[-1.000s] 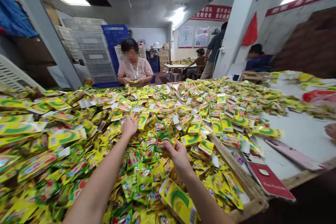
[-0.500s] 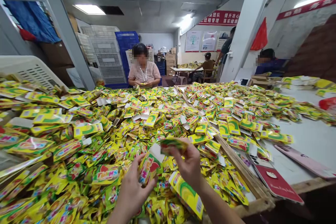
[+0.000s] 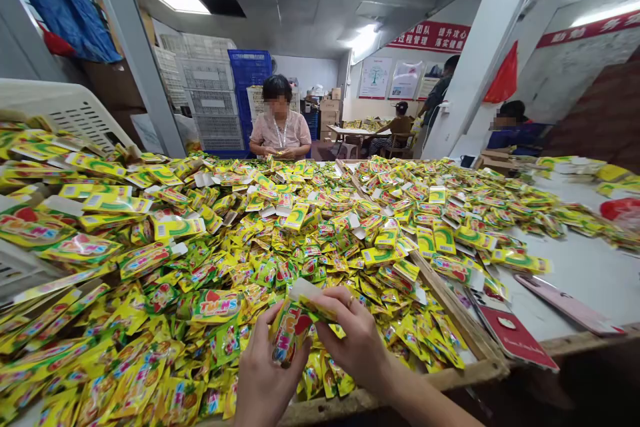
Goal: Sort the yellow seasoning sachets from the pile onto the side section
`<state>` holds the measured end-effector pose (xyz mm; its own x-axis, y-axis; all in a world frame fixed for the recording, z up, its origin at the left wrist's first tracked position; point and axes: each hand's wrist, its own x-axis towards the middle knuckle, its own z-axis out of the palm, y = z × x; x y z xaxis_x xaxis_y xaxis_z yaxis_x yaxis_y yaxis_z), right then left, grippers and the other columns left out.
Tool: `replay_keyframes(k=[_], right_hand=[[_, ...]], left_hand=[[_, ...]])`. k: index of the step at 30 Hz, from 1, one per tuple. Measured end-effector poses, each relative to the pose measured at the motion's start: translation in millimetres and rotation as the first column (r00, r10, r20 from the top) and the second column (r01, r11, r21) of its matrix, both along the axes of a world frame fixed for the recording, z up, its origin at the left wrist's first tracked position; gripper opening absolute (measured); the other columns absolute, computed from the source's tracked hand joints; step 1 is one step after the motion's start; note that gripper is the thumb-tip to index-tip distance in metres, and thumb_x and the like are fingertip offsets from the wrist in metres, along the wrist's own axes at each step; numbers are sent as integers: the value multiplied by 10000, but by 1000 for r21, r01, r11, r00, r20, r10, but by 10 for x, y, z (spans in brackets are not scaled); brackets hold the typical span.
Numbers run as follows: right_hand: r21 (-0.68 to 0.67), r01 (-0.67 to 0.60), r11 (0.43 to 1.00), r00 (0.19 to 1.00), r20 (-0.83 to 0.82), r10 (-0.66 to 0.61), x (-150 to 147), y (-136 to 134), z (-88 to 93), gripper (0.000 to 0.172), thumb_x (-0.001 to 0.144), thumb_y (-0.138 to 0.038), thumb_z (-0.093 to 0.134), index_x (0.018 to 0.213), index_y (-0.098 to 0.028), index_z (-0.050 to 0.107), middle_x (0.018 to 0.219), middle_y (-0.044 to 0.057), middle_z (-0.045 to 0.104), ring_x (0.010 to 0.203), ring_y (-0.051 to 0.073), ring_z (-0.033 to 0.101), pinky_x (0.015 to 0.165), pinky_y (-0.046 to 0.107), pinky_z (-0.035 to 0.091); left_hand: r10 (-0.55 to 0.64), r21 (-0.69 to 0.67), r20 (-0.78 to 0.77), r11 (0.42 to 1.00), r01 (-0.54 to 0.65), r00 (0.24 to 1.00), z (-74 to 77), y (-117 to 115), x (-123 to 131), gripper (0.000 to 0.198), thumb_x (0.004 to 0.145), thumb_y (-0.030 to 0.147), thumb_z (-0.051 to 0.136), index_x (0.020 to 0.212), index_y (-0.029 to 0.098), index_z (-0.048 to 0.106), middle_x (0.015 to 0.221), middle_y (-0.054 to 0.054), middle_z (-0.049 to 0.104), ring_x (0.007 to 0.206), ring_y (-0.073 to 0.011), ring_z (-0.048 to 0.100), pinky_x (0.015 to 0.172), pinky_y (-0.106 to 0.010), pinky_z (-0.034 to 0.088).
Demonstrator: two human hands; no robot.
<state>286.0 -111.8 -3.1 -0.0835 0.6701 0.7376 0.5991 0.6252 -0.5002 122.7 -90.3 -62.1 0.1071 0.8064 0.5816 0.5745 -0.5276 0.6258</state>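
Note:
My left hand (image 3: 263,370) is closed around a small candy box (image 3: 290,333), green and yellow with a red fruit print. The box is tilted, its white end flap (image 3: 304,291) standing up at the top. My right hand (image 3: 357,333) pinches a small yellow candy packet (image 3: 326,307) right at the box's flap end. Whether the packet is partly inside the box cannot be made out, as the fingers cover it. Under and around both hands lie loose candy packets (image 3: 145,373), with another candy box (image 3: 217,305) to the left.
A wooden strip (image 3: 450,300) divides the heaped table. Two phones, one red (image 3: 517,337) and one pink (image 3: 567,303), lie at right. A white crate (image 3: 65,103) leans at left. Across the table sits a co-worker (image 3: 280,127); stacked crates (image 3: 207,87) stand behind.
My right hand has brought the packet down and left to the box's flap end. The yellow box below my right hand no longer shows. The view has shifted slightly.

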Motion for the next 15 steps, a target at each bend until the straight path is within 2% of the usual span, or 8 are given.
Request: replay_keyframes(k=[1, 3, 5, 7, 9, 11, 13, 15], right_hand=[[-56, 3, 998, 1000, 3, -3, 10, -6, 28, 244, 837, -139, 531, 1056, -211, 609, 907, 59, 645, 839, 169, 612, 740, 268, 493], [-240, 13, 971, 1000, -6, -15, 45, -5, 111, 89, 831, -170, 545, 830, -193, 631, 725, 12, 615, 664, 138, 570, 595, 234, 458], [-378, 7, 926, 1000, -14, -14, 62, -1, 178, 178, 824, -200, 555, 647, -189, 576, 565, -32, 523, 522, 106, 471, 480, 215, 376], [-354, -11, 935, 999, -34, -1, 30, -9, 195, 165, 833, -220, 557, 677, -189, 598, 586, -25, 543, 539, 109, 480, 497, 218, 382], [-216, -24, 976, 998, -61, 11, -39, -28, 173, 102, 854, -228, 554, 877, -198, 648, 760, 22, 637, 696, 142, 568, 628, 246, 449], [-133, -33, 991, 999, -34, 28, -103, -42, 162, 184, 871, -218, 538, 1028, -204, 633, 892, 58, 663, 825, 166, 595, 730, 277, 465], [-196, -12, 981, 998, 55, 23, -125, -42, 198, 160, 870, -200, 529, 978, -196, 647, 863, 57, 661, 809, 171, 591, 719, 281, 460], [-333, -6, 943, 987, 151, 60, -98, -29, 277, 132, 848, -170, 537, 841, -194, 667, 763, 31, 647, 714, 154, 569, 655, 261, 441]], left_hand=[[3, 0, 5, 1000, -3, 1000, -11, -8, -12, 452, 762, 423, 612, 1149, 232, 478, 1022, -57, 672, 880, -235, 680, 718, -342, 568], [-21, 15, 5, 1000, 21, 1000, -39, -23, -54, 457, 764, 424, 611, 1158, 236, 477, 1024, -58, 669, 879, -235, 679, 721, -341, 567], [-56, 44, 0, 997, 56, 998, -58, -31, -104, 465, 770, 415, 603, 1177, 235, 467, 1032, -64, 664, 888, -235, 676, 740, -342, 565], [-92, 50, -27, 994, 93, 995, -54, -28, -150, 478, 777, 408, 598, 1194, 230, 448, 1047, -72, 660, 892, -232, 677, 747, -340, 564], [-99, 43, -50, 994, 101, 994, -34, -20, -187, 492, 775, 410, 605, 1196, 220, 436, 1036, -76, 662, 878, -229, 681, 727, -330, 568], [-79, 58, -60, 995, 82, 995, -15, -21, -213, 494, 769, 409, 615, 1190, 219, 440, 1020, -71, 666, 860, -227, 684, 708, -321, 568], [-55, 93, -45, 994, 59, 997, -13, -41, -229, 478, 768, 400, 617, 1183, 227, 454, 1015, -65, 665, 844, -222, 684, 706, -314, 565], [-63, 110, -23, 992, 65, 998, -30, -75, -242, 460, 766, 380, 620, 1176, 239, 467, 1002, -53, 666, 820, -211, 682, 696, -300, 562]])
